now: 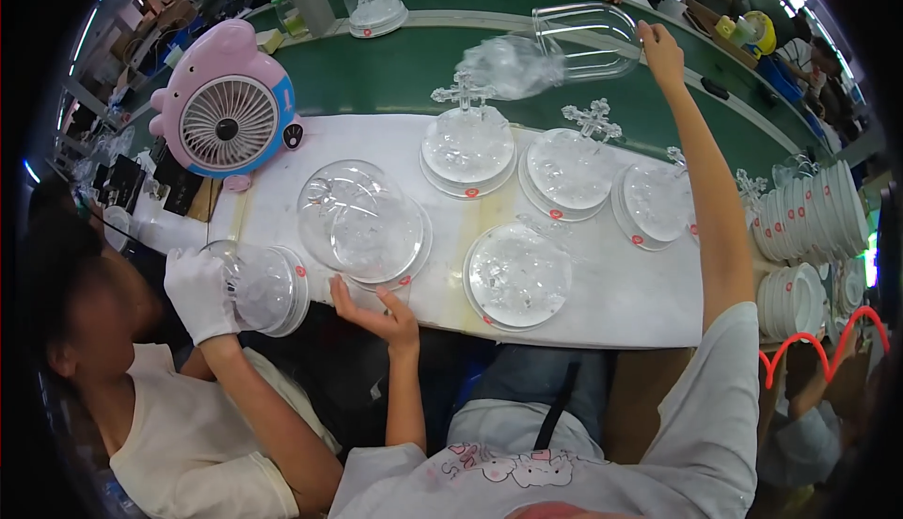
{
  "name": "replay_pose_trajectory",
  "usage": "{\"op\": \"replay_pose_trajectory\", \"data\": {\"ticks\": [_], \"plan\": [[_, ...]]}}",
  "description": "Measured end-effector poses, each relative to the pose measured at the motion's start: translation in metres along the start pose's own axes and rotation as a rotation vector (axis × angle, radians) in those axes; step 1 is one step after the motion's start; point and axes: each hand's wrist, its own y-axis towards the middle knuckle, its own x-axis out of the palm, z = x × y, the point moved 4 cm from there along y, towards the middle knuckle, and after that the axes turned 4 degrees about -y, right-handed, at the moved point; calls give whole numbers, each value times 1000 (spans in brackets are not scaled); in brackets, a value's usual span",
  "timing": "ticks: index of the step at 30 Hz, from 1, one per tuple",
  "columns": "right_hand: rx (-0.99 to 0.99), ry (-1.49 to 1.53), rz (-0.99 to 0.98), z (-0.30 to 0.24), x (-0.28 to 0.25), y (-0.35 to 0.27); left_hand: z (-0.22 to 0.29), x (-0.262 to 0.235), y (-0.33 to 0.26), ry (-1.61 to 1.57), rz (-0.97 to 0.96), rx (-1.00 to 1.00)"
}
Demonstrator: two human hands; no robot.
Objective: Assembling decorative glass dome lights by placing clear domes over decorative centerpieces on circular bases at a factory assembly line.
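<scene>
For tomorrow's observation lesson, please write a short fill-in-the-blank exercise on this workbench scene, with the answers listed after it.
1. The person's right hand holds a clear dome up over the ____ conveyor belt.
2. The person's left hand rests, palm up, at the table edge beside a round clear ____.
3. The small fan at the left of the table is shaped like a pink ____.
4. The co-worker's hand on a dome wears a ____ glove.

Missing words: green; dome; pig; white
</scene>
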Motion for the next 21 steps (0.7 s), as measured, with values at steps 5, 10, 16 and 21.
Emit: {"op": "replay_pose_trajectory", "data": {"ticks": [5,10,16,21], "plan": [[377,502,17,26,-28,-3,127,-17,60,-217,-30,240],[482,1164,64,7,-65,-6,229,57,270,-340,141,588],[470,1537,83,30,-159,-33,102,253,370,784,-933,514],[377,1398,95,38,-198,-57,-32,213,348,1248,-1724,-94]]}}
